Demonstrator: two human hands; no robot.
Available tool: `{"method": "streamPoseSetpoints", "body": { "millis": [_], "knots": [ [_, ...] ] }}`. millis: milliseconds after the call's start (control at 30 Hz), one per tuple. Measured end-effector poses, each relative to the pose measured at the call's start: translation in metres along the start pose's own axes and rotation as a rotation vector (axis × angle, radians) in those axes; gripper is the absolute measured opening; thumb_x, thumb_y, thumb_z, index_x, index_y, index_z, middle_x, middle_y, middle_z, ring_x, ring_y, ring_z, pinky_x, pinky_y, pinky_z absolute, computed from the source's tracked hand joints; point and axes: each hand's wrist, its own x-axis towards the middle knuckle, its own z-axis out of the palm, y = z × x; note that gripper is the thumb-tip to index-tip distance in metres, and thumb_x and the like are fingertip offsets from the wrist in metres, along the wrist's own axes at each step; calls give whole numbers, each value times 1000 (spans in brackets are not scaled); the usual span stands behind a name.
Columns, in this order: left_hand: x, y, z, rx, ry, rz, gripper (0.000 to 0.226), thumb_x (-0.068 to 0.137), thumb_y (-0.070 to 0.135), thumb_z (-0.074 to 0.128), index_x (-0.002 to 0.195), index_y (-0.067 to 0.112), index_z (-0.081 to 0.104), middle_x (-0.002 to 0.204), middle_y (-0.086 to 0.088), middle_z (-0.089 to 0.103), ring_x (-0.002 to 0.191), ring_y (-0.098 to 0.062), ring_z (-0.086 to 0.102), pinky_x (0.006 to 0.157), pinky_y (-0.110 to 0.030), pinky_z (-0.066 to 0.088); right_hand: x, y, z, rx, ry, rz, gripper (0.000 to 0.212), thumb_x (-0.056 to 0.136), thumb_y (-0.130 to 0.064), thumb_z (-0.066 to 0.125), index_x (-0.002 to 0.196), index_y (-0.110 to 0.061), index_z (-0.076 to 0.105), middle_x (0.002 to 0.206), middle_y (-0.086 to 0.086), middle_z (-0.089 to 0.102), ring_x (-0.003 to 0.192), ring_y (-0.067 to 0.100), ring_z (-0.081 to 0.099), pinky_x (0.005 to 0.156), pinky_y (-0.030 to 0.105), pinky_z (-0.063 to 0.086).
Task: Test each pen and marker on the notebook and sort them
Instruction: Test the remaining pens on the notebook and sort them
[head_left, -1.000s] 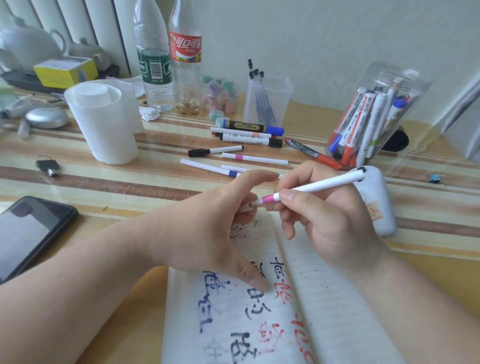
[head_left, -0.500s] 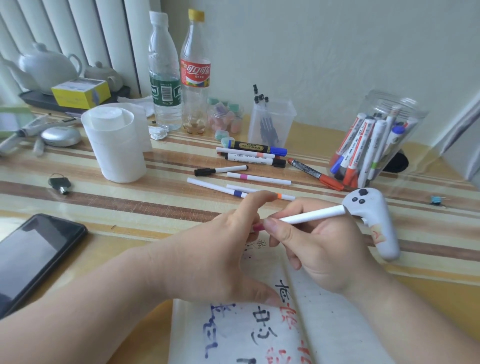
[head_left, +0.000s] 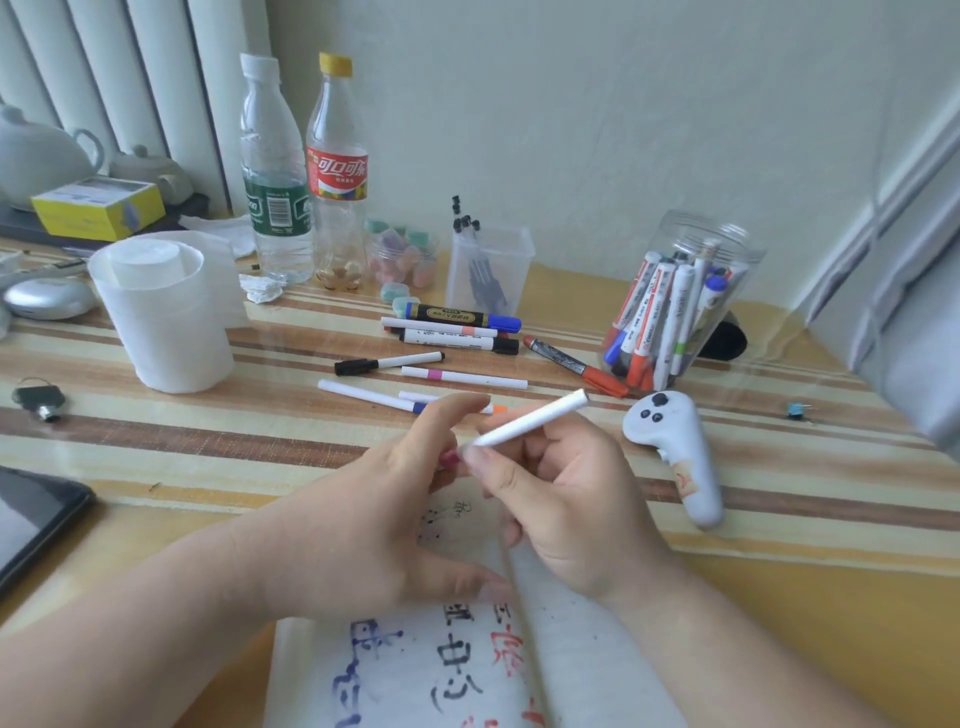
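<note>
My right hand (head_left: 566, 499) grips a thin white pen (head_left: 535, 418) that points down-left over the notebook (head_left: 415, 665). My left hand (head_left: 384, 514) meets the pen's pink lower end with its fingertips; a pink piece shows between those fingers. The notebook lies open at the near edge with blue, black and red test marks. Several pens and markers (head_left: 452, 332) lie loose on the table behind my hands. A clear jar (head_left: 675, 306) tilted at the right holds several markers.
A white controller (head_left: 680, 457) lies just right of my right hand. A white roll (head_left: 166, 312), two bottles (head_left: 306, 171), a small clear cup with black pens (head_left: 488, 270), keys (head_left: 41, 402) and a phone (head_left: 31, 519) stand around the striped table.
The view has tilted up and the notebook sits lower in frame. The pen's pink band has slipped behind my fingers as both hands closed in on its lower end.
</note>
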Motion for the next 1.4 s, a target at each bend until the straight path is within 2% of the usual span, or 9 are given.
{"method": "streamPoseSetpoints", "body": {
  "millis": [133,300,567,733,867,967,1033,1167,1400],
  "knots": [
    [2,3,1,112,-21,-31,120,64,70,80,135,68,-16,114,47,27,118,24,28,89,6,27,0,2,-7,143,68,-20,16,88,-13,65,100,-4,67,72,10,66,56,21,55,43,31,46],
    [-1,2,0,174,30,-40,131,54,85,69,138,65,-29,117,52,16,118,23,24,93,-6,31,4,-6,-10,35,163,-108,13,91,-16,64,97,-5,68,74,9,68,59,21,58,43,32,47],
    [2,-6,-2,230,108,-21,125,53,97,55,144,59,-21,116,39,28,118,15,28,98,-19,27,54,-91,-83,-282,590,-347,13,93,-16,68,81,-19,65,68,-1,70,50,16,57,44,29,46],
    [1,-5,1,266,92,25,118,56,98,52,143,60,-18,117,38,26,120,16,22,101,-18,26,115,-119,-130,-430,776,-280,13,92,-13,63,80,-18,63,69,-4,69,49,6,58,42,25,47],
    [2,-4,-3,279,75,28,117,58,98,51,147,56,-12,117,42,24,119,17,22,103,-19,25,147,-113,-155,-512,798,-108,7,87,-9,62,91,-8,68,70,4,67,50,16,60,46,27,51],
    [2,-3,-3,306,52,21,116,54,101,43,149,54,-6,115,38,27,112,10,28,109,-23,25,150,-104,-159,-537,815,-38,21,84,-14,69,104,-15,63,90,13,69,45,11,60,45,26,50],
    [1,-4,0,341,31,20,115,56,100,43,148,54,-8,113,32,29,116,2,31,113,-27,24,144,-95,-155,-573,831,-68,26,84,-19,72,108,-17,62,91,8,69,44,7,62,47,28,52],
    [-1,-4,2,364,5,10,114,60,96,51,148,54,-7,115,31,22,129,-2,29,117,-29,21,136,-74,-138,-719,776,-200,15,82,-28,68,96,-28,63,71,-8,66,70,18,69,75,33,58],
    [0,-2,-2,373,-17,-5,109,63,95,56,150,50,9,116,34,22,114,4,23,114,-27,22,120,-78,-114,-731,783,-322,8,87,-17,66,95,-19,68,69,-14,61,63,0,58,70,20,50]
  ]
}}
